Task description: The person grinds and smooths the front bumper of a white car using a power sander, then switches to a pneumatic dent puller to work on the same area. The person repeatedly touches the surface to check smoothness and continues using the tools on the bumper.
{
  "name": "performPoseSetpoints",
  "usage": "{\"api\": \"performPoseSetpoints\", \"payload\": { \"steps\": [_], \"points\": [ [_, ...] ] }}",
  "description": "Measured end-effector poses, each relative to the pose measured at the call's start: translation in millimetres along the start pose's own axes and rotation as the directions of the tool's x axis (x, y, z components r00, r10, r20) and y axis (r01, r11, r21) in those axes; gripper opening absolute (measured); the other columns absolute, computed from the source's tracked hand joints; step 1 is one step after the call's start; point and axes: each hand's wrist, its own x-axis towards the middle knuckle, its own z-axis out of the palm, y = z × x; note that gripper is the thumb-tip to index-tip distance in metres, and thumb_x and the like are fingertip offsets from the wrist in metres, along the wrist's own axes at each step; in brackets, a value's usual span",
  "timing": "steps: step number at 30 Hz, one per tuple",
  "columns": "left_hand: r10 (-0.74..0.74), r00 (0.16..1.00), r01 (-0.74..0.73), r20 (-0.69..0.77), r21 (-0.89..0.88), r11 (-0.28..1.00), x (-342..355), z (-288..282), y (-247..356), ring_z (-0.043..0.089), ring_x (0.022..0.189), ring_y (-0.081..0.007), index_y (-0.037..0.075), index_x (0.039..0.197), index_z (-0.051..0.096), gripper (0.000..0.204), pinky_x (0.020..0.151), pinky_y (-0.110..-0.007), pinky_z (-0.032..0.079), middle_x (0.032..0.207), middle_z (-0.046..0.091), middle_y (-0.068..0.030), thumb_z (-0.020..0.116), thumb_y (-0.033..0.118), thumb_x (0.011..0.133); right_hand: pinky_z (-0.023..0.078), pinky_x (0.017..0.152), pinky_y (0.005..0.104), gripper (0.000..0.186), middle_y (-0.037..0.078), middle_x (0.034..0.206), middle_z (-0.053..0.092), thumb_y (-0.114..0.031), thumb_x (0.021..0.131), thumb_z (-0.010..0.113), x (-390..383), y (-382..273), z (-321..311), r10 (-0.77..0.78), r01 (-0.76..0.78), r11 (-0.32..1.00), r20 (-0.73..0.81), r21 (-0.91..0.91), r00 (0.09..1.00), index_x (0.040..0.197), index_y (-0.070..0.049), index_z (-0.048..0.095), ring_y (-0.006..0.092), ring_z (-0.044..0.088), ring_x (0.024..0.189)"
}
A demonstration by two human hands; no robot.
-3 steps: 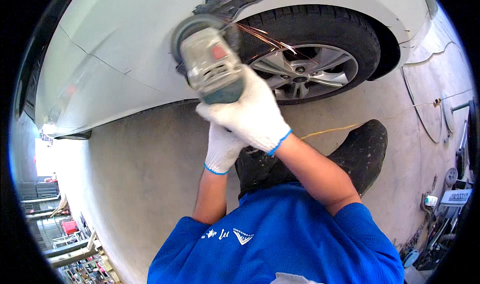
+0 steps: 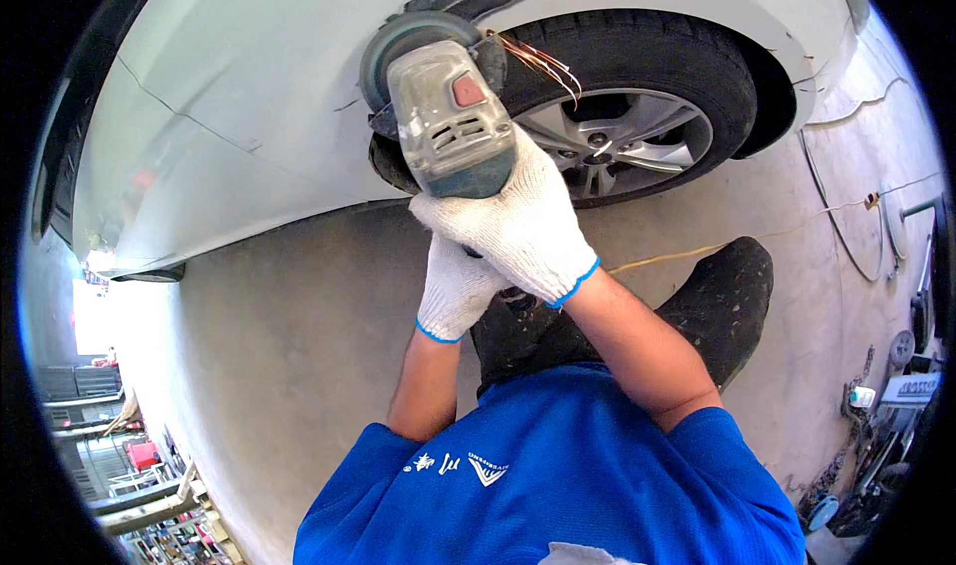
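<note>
The white car body panel closed off the far side, curving over everything to the left. To the right, the tyre and alloy wheel filled the arch, with sparks flying across its left edge. Bare concrete floor lay open to the near left below the sill. On the right, a yellow cable and a dark knee crossed the floor; tools cluttered the right rim.

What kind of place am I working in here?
Most likely a car body repair shop: a white car panel being ground with an angle grinder throwing sparks, a bare concrete floor, and tools and cables along the right edge.
</note>
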Motion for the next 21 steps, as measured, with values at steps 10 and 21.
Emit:
{"api": "performPoseSetpoints", "payload": {
  "steps": [10, 21],
  "points": [
    [-0.010, 1.000, 0.007, -0.028, -0.102, 0.995, 13, 13, 9, 0.055, 0.129, -0.0271, 0.002, 0.143, 0.045, 0.086, 0.110, -0.041, 0.043, 0.139, 0.056, -0.0163, 0.090, 0.021, 0.073, 0.055, 0.093, 0.0324, 0.056, 0.012, 0.111, 0.072, -0.015, 0.072, 0.085, 1, -13, -20, -0.004, 0.004, 1.000, -0.035, 0.012, 0.999, 0.119, 0.001, 0.060, 0.0179, 0.069, 0.102],
    [-0.074, 0.997, 0.071, -0.008, -0.219, 0.973, 9, 19, 18, 0.053, 0.132, -0.0290, 0.002, 0.144, 0.044, 0.082, 0.112, -0.041, 0.040, 0.141, 0.055, -0.0181, 0.087, 0.021, 0.077, 0.056, 0.087, 0.0397, 0.060, 0.022, 0.099, 0.070, -0.033, 0.069, 0.083, -5, -14, -27, -0.041, 0.046, 0.998, -0.088, 0.047, 0.995, 0.110, 0.003, 0.057, 0.0344, 0.071, 0.095]
  ]
}}
